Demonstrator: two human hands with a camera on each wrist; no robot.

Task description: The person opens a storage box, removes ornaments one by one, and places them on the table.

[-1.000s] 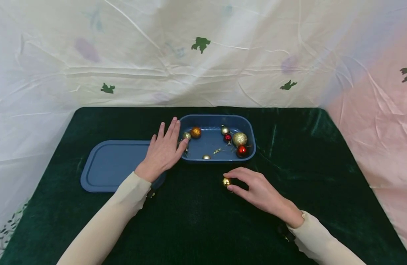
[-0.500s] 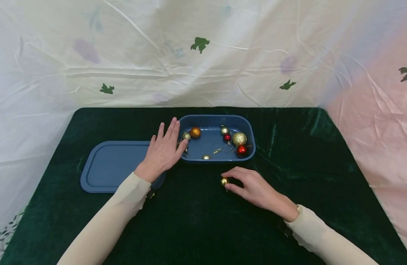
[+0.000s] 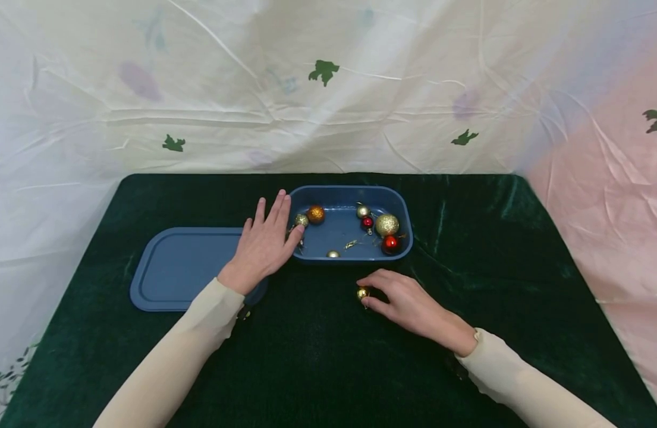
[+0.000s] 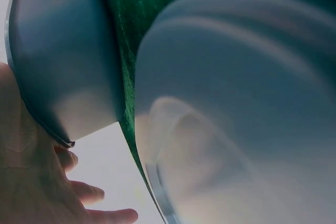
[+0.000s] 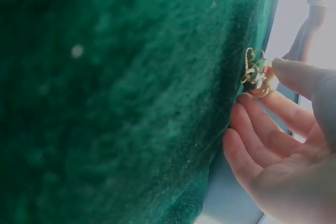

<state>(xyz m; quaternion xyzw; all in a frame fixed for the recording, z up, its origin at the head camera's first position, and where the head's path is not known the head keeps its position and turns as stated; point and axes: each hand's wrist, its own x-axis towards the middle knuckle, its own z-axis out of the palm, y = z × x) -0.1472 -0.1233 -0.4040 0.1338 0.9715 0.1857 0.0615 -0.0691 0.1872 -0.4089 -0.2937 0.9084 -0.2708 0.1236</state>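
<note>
My right hand [image 3: 408, 303] pinches a small shiny gold bauble [image 3: 362, 293] between thumb and fingertips, low over the cloth in front of the blue box [image 3: 336, 233]. In the right wrist view, the gold cap and wire loop of the bauble [image 5: 256, 77] show between thumb and index finger; the other fingers bend loosely beside the cloth. My left hand [image 3: 264, 244] rests with straight, spread fingers over the left rim of the box. Inside lie an orange glitter bauble [image 3: 316, 214], a large gold glitter bauble [image 3: 387, 225], a red bauble [image 3: 390, 244] and several smaller ones.
A flat blue lid [image 3: 186, 264] lies left of the box, partly under my left forearm; it looms large in the left wrist view. Dark green velvet cloth [image 3: 307, 356] covers the table. Pale printed fabric [image 3: 253, 89] hangs behind and at both sides.
My right hand has shifted slightly left with the gold bauble, then stayed almost still. The left hand and the box have kept their places.
</note>
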